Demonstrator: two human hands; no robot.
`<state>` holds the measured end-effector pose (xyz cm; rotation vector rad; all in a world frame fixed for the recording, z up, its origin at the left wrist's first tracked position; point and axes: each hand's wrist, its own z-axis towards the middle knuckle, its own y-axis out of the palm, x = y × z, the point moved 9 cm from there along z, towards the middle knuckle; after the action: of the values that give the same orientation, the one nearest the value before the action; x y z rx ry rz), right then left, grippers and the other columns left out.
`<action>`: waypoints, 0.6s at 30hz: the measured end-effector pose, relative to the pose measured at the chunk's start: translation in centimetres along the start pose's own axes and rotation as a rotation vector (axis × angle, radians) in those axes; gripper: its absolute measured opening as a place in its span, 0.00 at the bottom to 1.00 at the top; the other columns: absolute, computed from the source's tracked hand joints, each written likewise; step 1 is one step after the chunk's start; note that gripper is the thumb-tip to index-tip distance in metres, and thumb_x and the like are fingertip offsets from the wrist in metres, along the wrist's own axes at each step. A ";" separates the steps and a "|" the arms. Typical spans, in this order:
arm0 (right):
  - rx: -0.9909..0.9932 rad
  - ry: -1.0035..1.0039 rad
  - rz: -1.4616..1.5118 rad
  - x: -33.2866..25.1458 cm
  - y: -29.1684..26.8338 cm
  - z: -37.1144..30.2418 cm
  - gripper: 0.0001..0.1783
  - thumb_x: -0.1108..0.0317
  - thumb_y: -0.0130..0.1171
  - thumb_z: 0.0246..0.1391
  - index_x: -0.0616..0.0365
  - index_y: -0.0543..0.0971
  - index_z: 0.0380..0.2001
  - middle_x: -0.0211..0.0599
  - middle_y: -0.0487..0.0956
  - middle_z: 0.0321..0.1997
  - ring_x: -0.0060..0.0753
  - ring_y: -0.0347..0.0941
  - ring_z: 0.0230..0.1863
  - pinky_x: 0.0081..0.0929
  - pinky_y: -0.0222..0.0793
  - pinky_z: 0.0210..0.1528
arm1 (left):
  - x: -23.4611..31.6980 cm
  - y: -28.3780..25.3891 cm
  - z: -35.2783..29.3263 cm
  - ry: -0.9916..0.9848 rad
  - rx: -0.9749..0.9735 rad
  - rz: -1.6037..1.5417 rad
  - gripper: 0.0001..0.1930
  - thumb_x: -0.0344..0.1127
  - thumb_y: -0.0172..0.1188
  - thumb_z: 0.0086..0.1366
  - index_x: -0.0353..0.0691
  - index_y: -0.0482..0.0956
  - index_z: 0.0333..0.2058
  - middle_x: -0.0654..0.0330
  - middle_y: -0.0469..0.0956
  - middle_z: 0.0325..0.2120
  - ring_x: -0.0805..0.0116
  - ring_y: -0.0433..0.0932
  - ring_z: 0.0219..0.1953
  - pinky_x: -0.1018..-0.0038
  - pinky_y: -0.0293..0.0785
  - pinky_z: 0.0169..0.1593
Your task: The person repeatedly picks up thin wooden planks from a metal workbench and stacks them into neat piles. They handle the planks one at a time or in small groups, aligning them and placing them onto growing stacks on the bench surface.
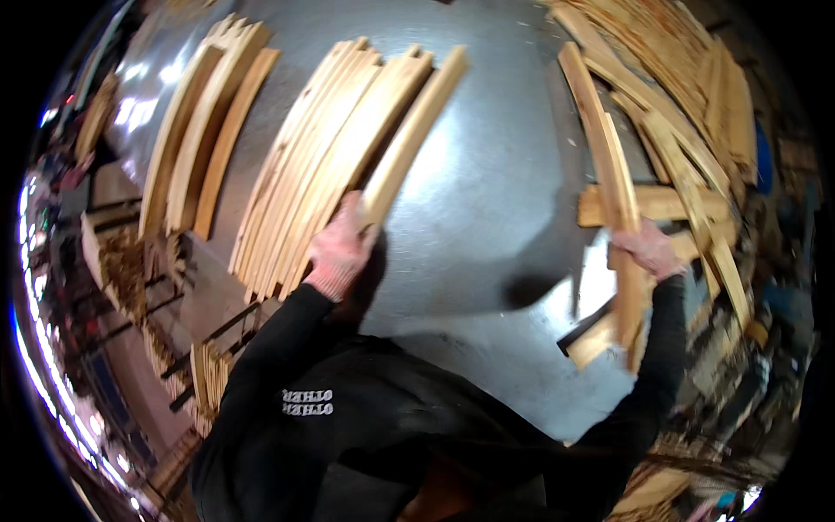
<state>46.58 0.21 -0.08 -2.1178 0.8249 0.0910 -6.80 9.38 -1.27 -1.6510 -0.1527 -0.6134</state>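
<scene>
My left hand (339, 248), in a pale pink glove, is closed on the near end of a wooden board (419, 126). That board lies just right of a row of similar boards (313, 148) set side by side on a grey metal table (487, 174). Over at the right, my gloved right hand (650, 248) is closed round another long board (598, 113). A second strip shows close along this board's right side, and its near end is slightly blurred. Crosswise under it lies a short wooden piece (670, 204).
A smaller group of boards (202, 122) lies at the table's far left. Loose crossed boards (687, 165) and a big wood pile (670, 52) crowd the right side. Beyond the left edge stand racks of stacked timber (117, 261).
</scene>
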 end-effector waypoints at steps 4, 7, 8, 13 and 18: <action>-0.314 -0.112 1.229 -3.1 11.7 0.1 0.23 0.68 0.66 0.58 0.61 0.78 0.56 0.37 0.82 0.53 0.26 0.77 0.53 0.28 0.74 0.56 | 0.1 -3.7 -0.7 0.280 0.265 0.539 0.38 0.38 0.65 0.58 0.34 0.61 0.66 0.35 0.70 0.54 0.39 0.74 0.51 0.49 0.72 0.54; -0.072 -0.371 1.253 -7.7 17.1 0.9 0.31 0.58 0.64 0.61 0.63 0.71 0.62 0.38 0.81 0.52 0.27 0.77 0.54 0.28 0.75 0.55 | 6.0 -2.6 0.8 0.387 0.059 -0.106 0.48 0.41 0.73 0.54 0.28 0.55 0.67 0.34 0.65 0.61 0.38 0.65 0.64 0.54 0.64 0.65; -0.073 -0.403 1.285 -9.9 19.3 1.9 0.32 0.53 0.62 0.61 0.64 0.71 0.61 0.39 0.81 0.51 0.28 0.77 0.53 0.28 0.75 0.55 | 6.1 0.9 1.1 0.086 -0.201 -0.386 0.53 0.47 0.73 0.55 0.25 0.50 0.68 0.35 0.68 0.60 0.44 0.65 0.66 0.58 0.61 0.67; -0.210 -0.162 1.509 -21.1 20.8 1.7 0.37 0.39 0.54 0.63 0.66 0.74 0.54 0.43 0.83 0.41 0.34 0.81 0.42 0.31 0.79 0.48 | 5.9 3.8 2.9 -0.255 -0.586 -0.549 0.36 0.56 0.67 0.58 0.35 0.72 0.56 0.46 0.80 0.41 0.58 0.81 0.42 0.65 0.77 0.41; 0.286 -0.225 0.397 -23.3 17.9 3.8 0.26 0.51 0.44 0.67 0.58 0.71 0.58 0.45 0.79 0.45 0.40 0.78 0.44 0.34 0.77 0.47 | 0.1 -0.8 0.4 -0.040 -0.221 -0.114 0.15 0.45 0.59 0.66 0.38 0.73 0.40 0.44 0.80 0.32 0.42 0.80 0.37 0.52 0.75 0.39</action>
<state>18.69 7.51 -6.96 -1.6225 1.0426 0.3891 -6.97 9.88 -0.57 -1.8785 -0.2148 -0.7039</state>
